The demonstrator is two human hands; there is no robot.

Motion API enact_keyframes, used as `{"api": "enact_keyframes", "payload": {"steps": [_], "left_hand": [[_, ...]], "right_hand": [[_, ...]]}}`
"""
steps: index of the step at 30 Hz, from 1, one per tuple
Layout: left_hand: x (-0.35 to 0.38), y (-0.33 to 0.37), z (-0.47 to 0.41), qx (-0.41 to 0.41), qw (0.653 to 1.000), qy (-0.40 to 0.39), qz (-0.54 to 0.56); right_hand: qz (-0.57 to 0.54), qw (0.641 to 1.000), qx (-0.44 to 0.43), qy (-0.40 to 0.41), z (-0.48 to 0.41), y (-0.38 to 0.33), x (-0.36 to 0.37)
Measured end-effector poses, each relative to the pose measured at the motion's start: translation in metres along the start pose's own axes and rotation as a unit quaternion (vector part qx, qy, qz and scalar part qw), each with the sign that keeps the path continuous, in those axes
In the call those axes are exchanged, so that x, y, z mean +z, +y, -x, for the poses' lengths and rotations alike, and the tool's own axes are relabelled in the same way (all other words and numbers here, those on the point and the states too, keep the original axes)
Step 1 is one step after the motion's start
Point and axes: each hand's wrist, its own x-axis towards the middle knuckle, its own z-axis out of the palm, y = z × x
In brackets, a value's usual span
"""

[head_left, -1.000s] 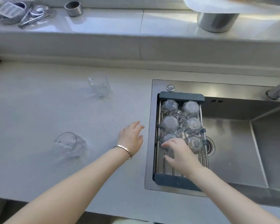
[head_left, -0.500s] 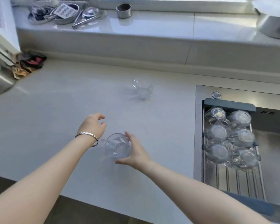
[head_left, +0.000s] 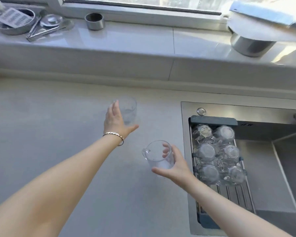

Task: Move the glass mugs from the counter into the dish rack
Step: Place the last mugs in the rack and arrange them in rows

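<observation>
Right hand point(head_left: 175, 164) grasps a glass mug point(head_left: 158, 155) above the surface point(head_left: 41, 125); left hand point(head_left: 115, 119), fingers spread, touches another mug point(head_left: 129, 109) without gripping it

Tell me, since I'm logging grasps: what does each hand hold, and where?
Right hand holds a glass mug by its body, handle free. Left hand reaches the far mug; grip not closed.

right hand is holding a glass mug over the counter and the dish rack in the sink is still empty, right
Not quite. The right hand does hold a glass mug over the counter, but the head view shows the dish rack already has six mugs in it.
</observation>
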Motion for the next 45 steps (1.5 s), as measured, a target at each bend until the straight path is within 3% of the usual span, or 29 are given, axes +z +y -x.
{"api": "enact_keyframes", "payload": {"steps": [5, 9, 17, 21, 23, 27, 29, 31, 35, 42, 45], "left_hand": [[0.018, 0.017, -0.047, -0.043, 0.996, 0.040, -0.072], [0.017, 0.017, -0.037, -0.050, 0.997, 0.039, -0.041], [0.016, 0.021, 0.095, 0.105, 0.991, 0.042, -0.067], [0.032, 0.023, 0.162, 0.153, 0.984, 0.039, -0.081], [0.041, 0.026, 0.190, 0.155, 0.985, 0.032, -0.073], [0.056, 0.039, 0.237, 0.132, 0.990, 0.027, -0.049], [0.060, 0.046, 0.256, 0.111, 0.992, 0.019, -0.052], [0.065, 0.051, 0.269, 0.096, 0.994, 0.019, -0.055], [0.070, 0.056, 0.283, 0.075, 0.995, 0.021, -0.068], [0.071, 0.074, 0.283, 0.056, 0.994, 0.025, -0.090], [0.075, 0.094, 0.274, 0.023, 0.999, -0.009, -0.037]], "right_hand": [[0.027, 0.998, 0.022, 0.045, 0.007, -0.006, -0.062], [0.067, 0.995, 0.041, 0.059, 0.026, 0.000, -0.090], [0.156, 0.979, 0.075, 0.104, 0.102, 0.029, -0.147], [0.204, 0.970, 0.104, 0.079, 0.120, 0.048, -0.165], [0.305, 0.945, 0.102, 0.060, 0.115, 0.056, -0.164], [0.540, 0.842, 0.021, -0.006, 0.099, 0.072, -0.149], [0.584, 0.811, 0.009, -0.039, 0.094, 0.081, -0.140], [0.593, 0.803, 0.013, -0.057, 0.090, 0.088, -0.134], [0.565, 0.823, 0.024, -0.054, 0.083, 0.101, -0.128], [0.320, 0.947, -0.022, -0.020, 0.093, 0.099, -0.133], [0.291, 0.952, -0.081, -0.042, 0.113, 0.094, -0.154]]}}
